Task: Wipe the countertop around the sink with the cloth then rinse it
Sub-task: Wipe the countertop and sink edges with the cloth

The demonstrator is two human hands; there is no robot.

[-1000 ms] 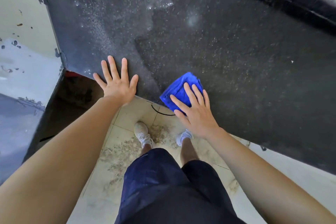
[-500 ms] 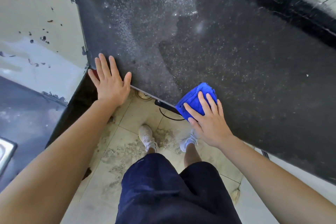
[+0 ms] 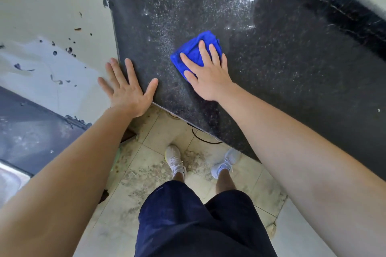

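- Head view, looking down: a dark speckled tabletop (image 3: 292,73) fills the upper right, a stained pale wall (image 3: 52,6) the upper left, and a tiled floor (image 3: 146,175) with two white shoes lies below.
- A blue cloth (image 3: 193,47), folded into a thick pad, lies on the tabletop near its left edge, well in from the front edge.
- The cloth is pinned under the right hand (image 3: 208,78). The hand is laid flat and open, with straight fingers spread over the near half of the pad – a hold that seems chosen to spread pressure and push the pad along rather than to lift it.
- The left hand (image 3: 127,89) is also open and holds nothing. It is set flat at the tabletop's near left corner, with the thumb on the dark stone and the fingers lying across the edge toward the wall. It is probably planted there to steady the body during the reach.
- Glinting droplets and streaks are seen on the far part of the tabletop, so that area may not yet be wiped dry.
- A strip of steel sink (image 3: 9,179) is seen at the lower left edge, well apart from the cloth – rinsing is judged not yet begun.
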